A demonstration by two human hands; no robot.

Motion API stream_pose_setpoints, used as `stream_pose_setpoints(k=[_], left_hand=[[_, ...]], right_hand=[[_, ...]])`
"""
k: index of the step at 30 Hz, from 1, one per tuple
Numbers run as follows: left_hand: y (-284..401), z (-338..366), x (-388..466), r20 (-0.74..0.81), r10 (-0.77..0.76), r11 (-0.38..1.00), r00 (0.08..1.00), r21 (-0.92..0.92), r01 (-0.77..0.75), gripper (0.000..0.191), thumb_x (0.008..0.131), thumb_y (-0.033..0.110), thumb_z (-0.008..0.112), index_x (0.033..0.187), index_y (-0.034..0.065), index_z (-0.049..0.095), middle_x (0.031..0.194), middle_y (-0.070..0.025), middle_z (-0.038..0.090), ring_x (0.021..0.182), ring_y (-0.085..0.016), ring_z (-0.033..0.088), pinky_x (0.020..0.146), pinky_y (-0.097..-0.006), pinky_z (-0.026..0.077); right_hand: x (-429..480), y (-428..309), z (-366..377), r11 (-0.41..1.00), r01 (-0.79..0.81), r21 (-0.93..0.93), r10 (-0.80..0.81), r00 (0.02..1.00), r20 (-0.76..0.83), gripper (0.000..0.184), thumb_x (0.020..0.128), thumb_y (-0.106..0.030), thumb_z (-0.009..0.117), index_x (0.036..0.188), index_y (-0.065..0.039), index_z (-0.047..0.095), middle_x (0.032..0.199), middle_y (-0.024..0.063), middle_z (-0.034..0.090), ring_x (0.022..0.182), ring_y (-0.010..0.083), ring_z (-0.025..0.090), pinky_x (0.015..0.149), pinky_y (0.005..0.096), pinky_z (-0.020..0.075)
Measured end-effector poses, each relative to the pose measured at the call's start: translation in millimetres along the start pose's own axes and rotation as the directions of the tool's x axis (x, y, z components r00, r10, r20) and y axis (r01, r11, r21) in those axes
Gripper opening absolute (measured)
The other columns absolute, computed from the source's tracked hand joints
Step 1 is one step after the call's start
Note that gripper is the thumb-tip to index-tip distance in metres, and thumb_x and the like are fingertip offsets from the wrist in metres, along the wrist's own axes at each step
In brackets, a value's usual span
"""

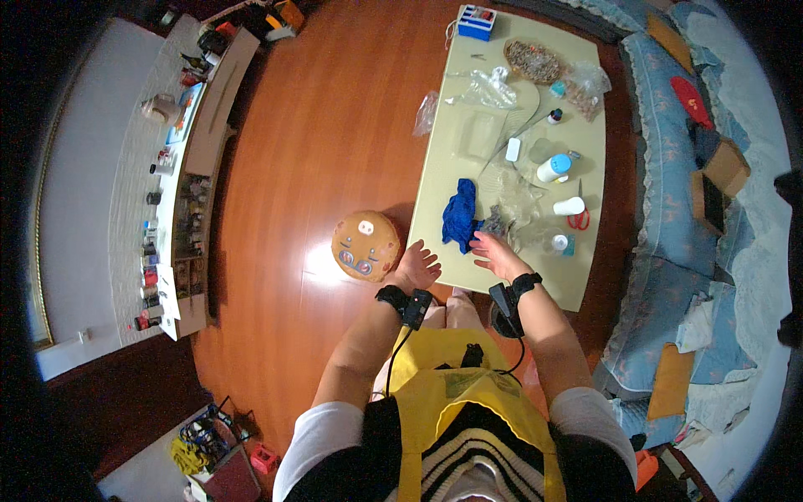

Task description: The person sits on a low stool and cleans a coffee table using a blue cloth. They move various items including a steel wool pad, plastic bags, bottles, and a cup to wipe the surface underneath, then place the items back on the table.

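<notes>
My left hand is at the near left corner of the pale table, palm up with fingers apart and nothing in it. Over the near part of the table, my right hand has its fingers spread and empty, close to the lower edge of a crumpled blue cloth; whether it touches the cloth I cannot tell. A small grey bundle lies just beyond the fingers. Clear plastic wrap spreads to its right. Black straps with small devices circle both wrists.
A round stool with a cartoon face stands left of the table. On the table are a blue-capped bottle, a white bottle, red-handled scissors, a blue-and-white box and a filled oval basket. A blue-covered sofa stands at right.
</notes>
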State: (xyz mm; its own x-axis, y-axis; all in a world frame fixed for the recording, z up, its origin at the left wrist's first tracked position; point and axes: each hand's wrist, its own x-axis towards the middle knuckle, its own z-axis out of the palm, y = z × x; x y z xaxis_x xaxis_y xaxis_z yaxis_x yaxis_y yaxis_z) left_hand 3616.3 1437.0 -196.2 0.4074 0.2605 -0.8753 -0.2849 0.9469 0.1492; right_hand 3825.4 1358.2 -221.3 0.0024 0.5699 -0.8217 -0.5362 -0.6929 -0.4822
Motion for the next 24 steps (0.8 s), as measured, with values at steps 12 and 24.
stream_pose_setpoints(k=[12,24], left_hand=[[45,-66,13,-0.264,0.199,0.972,0.944,0.177,-0.155,0.023,0.090,0.030,0.058,0.101,0.0099,0.053,0.101,-0.0070,0.050,0.093,-0.022,0.050,0.080,-0.0373,0.047],[178,-275,168,-0.423,0.142,0.776,0.895,0.609,0.165,0.032,0.091,0.035,0.057,0.110,0.0090,0.056,0.085,-0.0014,0.051,0.064,-0.013,0.045,0.057,-0.0297,0.042]], right_hand=[[29,60,66,0.977,-0.160,-0.140,0.182,0.970,0.163,0.045,0.096,-0.041,0.048,0.127,-0.009,0.050,0.120,0.0058,0.054,0.111,0.0194,0.049,0.088,0.0364,0.0463],[201,194,94,0.923,0.303,-0.238,-0.371,0.866,-0.334,0.033,0.093,-0.034,0.053,0.097,-0.002,0.055,0.090,0.0105,0.056,0.080,0.0250,0.050,0.075,0.0360,0.0430]])
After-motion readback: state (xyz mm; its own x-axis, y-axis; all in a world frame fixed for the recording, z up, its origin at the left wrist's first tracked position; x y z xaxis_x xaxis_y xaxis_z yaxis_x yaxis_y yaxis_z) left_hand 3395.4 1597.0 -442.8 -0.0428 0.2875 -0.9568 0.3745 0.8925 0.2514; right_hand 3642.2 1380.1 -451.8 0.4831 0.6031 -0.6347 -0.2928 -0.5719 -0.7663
